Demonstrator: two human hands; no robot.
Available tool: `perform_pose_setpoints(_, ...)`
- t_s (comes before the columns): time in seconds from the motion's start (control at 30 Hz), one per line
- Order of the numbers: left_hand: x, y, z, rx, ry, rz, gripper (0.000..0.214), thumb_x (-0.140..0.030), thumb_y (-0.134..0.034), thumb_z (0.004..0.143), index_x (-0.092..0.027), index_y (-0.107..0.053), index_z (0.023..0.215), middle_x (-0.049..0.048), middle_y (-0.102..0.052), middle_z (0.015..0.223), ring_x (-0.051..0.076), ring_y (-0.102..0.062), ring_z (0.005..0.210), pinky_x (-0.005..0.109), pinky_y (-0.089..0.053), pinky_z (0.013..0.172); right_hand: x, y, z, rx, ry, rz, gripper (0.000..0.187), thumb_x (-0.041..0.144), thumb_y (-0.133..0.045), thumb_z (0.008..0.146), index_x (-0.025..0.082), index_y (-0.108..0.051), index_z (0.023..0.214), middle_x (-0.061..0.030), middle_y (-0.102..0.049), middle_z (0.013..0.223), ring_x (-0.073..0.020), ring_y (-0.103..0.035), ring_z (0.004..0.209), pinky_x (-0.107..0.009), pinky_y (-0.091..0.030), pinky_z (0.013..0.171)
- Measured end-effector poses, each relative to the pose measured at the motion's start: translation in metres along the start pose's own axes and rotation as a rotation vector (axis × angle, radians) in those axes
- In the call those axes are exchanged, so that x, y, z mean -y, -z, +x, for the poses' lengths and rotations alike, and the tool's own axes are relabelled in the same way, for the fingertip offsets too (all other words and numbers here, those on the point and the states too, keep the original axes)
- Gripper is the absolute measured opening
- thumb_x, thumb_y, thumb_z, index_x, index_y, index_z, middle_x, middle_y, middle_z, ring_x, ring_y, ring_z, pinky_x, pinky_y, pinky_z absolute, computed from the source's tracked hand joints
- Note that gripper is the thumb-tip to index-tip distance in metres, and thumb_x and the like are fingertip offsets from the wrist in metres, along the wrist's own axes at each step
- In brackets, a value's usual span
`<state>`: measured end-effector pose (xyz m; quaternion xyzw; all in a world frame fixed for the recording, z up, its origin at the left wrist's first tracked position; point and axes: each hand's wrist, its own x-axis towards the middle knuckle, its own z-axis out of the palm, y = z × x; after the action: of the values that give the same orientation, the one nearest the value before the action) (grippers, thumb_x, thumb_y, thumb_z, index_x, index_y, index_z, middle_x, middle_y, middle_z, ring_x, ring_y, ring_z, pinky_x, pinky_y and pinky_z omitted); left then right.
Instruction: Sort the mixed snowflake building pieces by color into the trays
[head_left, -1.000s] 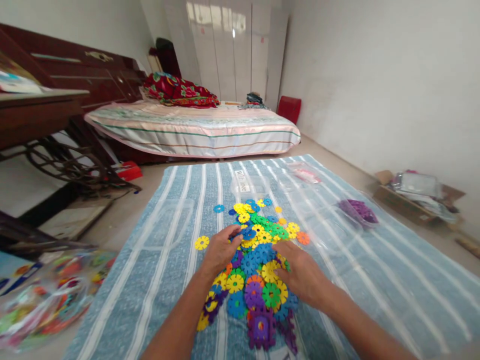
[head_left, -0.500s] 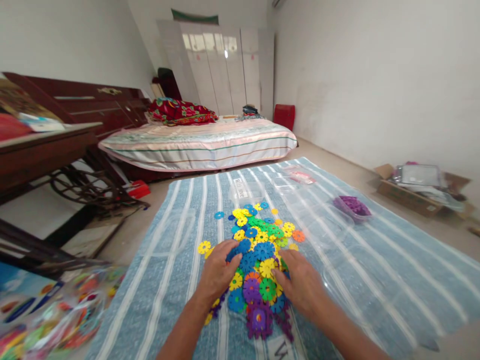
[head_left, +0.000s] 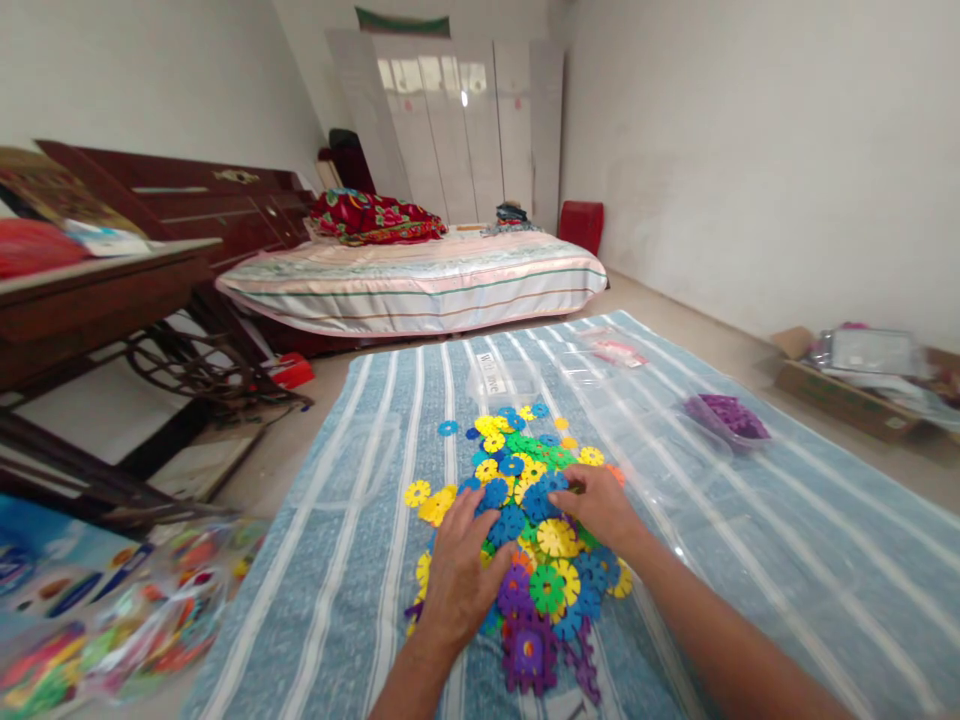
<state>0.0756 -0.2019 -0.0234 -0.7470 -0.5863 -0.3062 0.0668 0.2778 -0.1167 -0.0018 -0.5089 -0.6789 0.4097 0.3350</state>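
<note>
A heap of plastic snowflake discs (head_left: 556, 538) in blue, yellow, green, orange and purple lies before me. My left hand (head_left: 465, 565) rests on the heap's left side, fingers stretched and thumb apart, holding nothing I can make out. At the upper right of the heap, the thumb and index finger of my right hand (head_left: 600, 505) pinch the edge of a blue snowflake disc (head_left: 541, 498). Nearest me lies a purple square piece (head_left: 529, 652) with toothed edges. The palms hide some discs beneath.
A striped blue cloth (head_left: 330, 580) lies under everything. Beyond the heap stands a clear plastic container (head_left: 517, 382). To the right is a clear tub of purple pieces (head_left: 726, 420), with a cardboard box (head_left: 840, 400) farther off. Bagged colourful toys (head_left: 150, 630) lie at left.
My right hand has moved up from the heap's lower right to the blue disc, uncovering more blue discs. The left hand has come slightly nearer me. The view has shifted a little.
</note>
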Motion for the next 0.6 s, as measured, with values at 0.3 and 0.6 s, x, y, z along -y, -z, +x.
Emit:
perform_pose_setpoints(0.3,-0.001,-0.001,-0.002,-0.018,0.036,-0.048,0.021,-0.028,-0.055,0.08,-0.02,-0.058,0.099,0.0116,-0.056,0.124,0.025,-0.051,0.115,0.046,-0.045,0.095,-0.001,-0.003,-0.02,-0.124,-0.137,0.452,0.023,0.039,-0.065,0.065,0.017,-0.059,0.066,0.0027,-0.059,0.056,-0.0132,-0.053,0.052,-0.024,-0.039,0.05)
perform_pose_setpoints(0.6,0.002,-0.002,-0.005,-0.006,0.039,-0.058,0.023,-0.03,-0.055,0.08,-0.02,-0.058,0.101,0.0106,-0.056,0.123,0.025,-0.052,0.115,0.045,-0.045,0.095,0.0,0.001,-0.022,-0.181,-0.212,0.57,0.026,0.037,-0.069,0.061,0.017,-0.062,0.076,-0.0013,-0.067,0.067,-0.0175,-0.06,0.059,-0.028,-0.048,0.053)
